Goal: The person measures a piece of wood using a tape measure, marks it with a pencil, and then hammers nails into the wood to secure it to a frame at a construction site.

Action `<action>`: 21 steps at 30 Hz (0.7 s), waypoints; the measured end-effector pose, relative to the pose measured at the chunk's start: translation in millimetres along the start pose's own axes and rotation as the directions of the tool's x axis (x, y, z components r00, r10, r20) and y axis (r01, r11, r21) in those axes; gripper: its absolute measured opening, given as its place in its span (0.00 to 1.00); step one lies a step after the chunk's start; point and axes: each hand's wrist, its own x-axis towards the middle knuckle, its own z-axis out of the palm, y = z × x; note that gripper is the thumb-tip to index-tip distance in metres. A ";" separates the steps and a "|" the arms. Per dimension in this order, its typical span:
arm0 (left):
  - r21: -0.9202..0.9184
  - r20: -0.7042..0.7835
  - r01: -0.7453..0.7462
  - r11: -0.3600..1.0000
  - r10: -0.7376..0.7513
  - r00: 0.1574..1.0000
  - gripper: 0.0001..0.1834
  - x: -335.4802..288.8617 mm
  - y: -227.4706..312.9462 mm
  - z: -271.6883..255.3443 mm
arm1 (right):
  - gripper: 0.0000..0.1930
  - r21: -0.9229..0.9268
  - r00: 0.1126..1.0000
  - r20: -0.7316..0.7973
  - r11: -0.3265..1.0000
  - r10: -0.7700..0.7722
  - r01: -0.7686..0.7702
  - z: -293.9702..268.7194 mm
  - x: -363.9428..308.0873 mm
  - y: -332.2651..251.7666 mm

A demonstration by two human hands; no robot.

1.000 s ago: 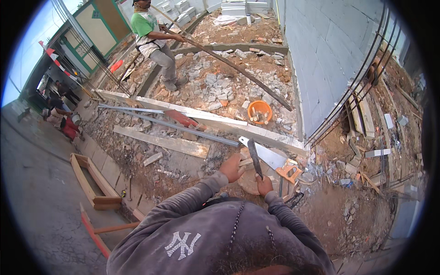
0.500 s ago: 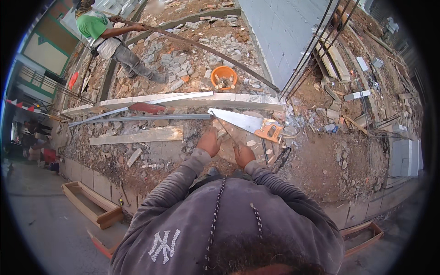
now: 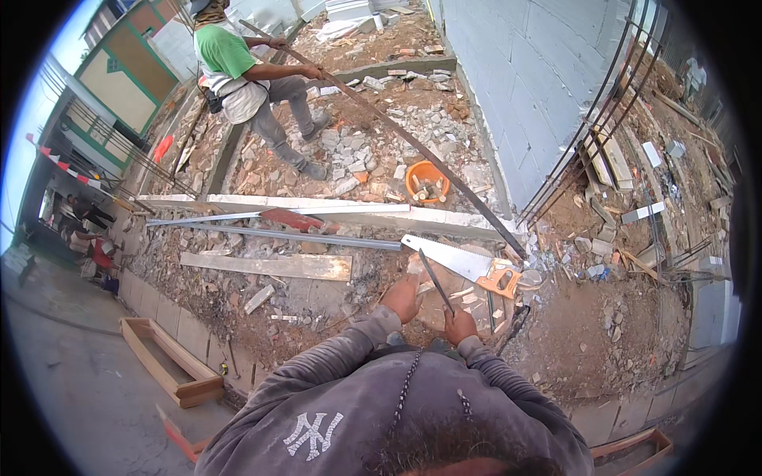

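My right hand [image 3: 460, 325] is closed round the lower end of a long, dark, narrow blade-like tool [image 3: 436, 279]. Its tip points up and away, close to the saw; whether it is a knife or a file I cannot tell. Just left of it, my left hand [image 3: 402, 298] has its fingers curled in. A pale tan patch shows past those fingers, but what they grip is unclear. Beyond both hands lies a handsaw [image 3: 448, 259] with a bright blade and an orange-brown handle. Small wood offcuts [image 3: 468, 299] are scattered beside my right hand.
A worker in a green shirt [image 3: 222, 51] holds a long dark bar [image 3: 397, 131] that slants down toward the low concrete kerb [image 3: 349, 213]. Metal channels [image 3: 309, 237], a plank [image 3: 270, 266] and an orange bucket [image 3: 429, 166] lie ahead. Rebar [image 3: 591, 127] rises at right beside a block wall.
My view has shifted, so the scene sits lower and further right. The dark tool's tip has swung away from my left hand's side. The saw lies where it was.
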 end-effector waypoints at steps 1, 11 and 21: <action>0.014 -0.021 -0.005 1.000 0.006 1.000 0.19 -4.0 -3.5 0.5 | 0.22 -0.003 1.000 0.012 1.000 0.007 -0.007 2.9 -1.2 2.4; -0.132 0.043 0.049 0.990 -0.043 0.998 0.18 -30.8 -38.6 -20.3 | 0.24 0.491 0.966 0.229 0.843 0.121 -0.222 38.0 -3.1 -4.0; -0.031 0.023 0.032 0.999 -0.032 0.999 0.20 -24.3 -34.2 -23.3 | 0.18 0.045 1.000 -0.002 0.999 0.001 -0.001 5.1 -16.5 -41.4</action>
